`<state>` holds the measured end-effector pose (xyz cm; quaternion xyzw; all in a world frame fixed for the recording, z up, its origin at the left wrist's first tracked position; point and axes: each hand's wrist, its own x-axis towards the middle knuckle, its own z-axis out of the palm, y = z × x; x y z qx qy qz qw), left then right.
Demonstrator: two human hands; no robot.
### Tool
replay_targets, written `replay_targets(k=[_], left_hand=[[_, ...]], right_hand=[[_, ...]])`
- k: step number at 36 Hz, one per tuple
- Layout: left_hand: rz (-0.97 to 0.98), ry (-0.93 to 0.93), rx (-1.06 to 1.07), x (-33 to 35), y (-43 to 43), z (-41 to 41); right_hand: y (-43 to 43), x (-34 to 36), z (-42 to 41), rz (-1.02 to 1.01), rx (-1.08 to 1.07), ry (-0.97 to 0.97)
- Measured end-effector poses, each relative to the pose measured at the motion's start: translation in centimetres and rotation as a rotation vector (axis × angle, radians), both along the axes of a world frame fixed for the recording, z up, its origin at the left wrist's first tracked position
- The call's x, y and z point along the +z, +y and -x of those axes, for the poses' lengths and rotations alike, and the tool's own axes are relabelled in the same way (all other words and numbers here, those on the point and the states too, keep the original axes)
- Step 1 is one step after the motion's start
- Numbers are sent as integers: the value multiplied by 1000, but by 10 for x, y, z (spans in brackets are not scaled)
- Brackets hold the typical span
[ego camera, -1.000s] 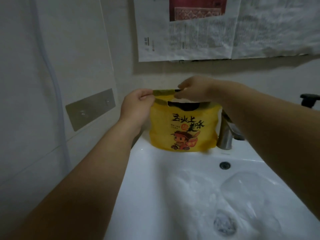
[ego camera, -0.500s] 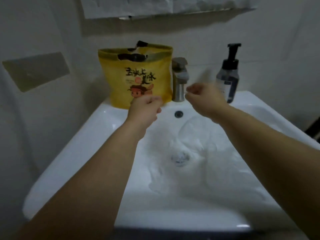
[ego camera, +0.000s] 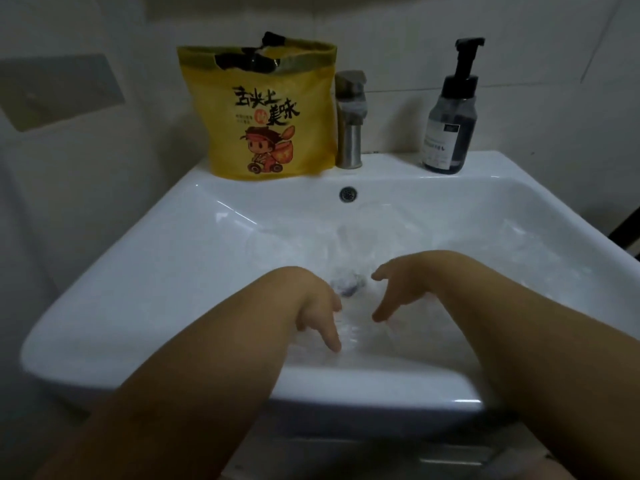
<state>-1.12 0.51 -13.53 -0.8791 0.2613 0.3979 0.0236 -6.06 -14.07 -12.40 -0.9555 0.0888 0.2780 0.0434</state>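
A yellow bag (ego camera: 266, 116) with a cartoon figure and black lettering stands upright on the back ledge of the white sink (ego camera: 145, 289), left of the tap. Its top gapes open. My left hand (ego camera: 311, 306) reaches down into the basin with fingers straight and pointing at the bottom. My right hand (ego camera: 401, 285) is beside it, fingers spread and pointing down and left. Both hands are just in front of the drain (ego camera: 348, 284) and hold nothing. The basin floor looks wet or soapy.
A metal tap (ego camera: 349, 123) rises at the back centre above the overflow hole (ego camera: 348, 194). A dark pump bottle (ego camera: 450, 123) stands on the ledge to its right. A grey plate (ego camera: 59, 91) is fixed on the left wall.
Both hands let go of the bag's top, drew back towards me and dropped into the basin. The view tilted down from the wall to the sink.
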Motion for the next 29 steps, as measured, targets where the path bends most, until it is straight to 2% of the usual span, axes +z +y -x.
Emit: replay_targets(k=[5,8,10,12,15,19,21,24,27,29], left_hand=[[59,-113,-117,-1,0,-3],[409,-135,80,3,7,-17],[715,-87,290,10,13,-23],[934,-57,429,16,16,-27],[1130,-101,534,22,16,-28],[1348,97,655,30,13,-30],[1300,129,582,31,15,-30],[1075,24,450,25,17,-28],[878,-84,377,17,17,-30],[831,-148,378,15,16,-31]], right_hand=[[-1,2,1,-179,-29,-231],[-1,5,-1,-383,-81,-376],[3,7,0,-565,-149,-392],[7,6,-2,-662,-190,-391],[14,9,-4,-829,-260,-516],[12,18,-8,-1286,-478,-607],[10,22,-11,-1467,-562,-597],[7,29,-14,-1677,-671,-596],[2,32,-17,-1764,-744,-607],[-1,33,-18,-1781,-782,-631]])
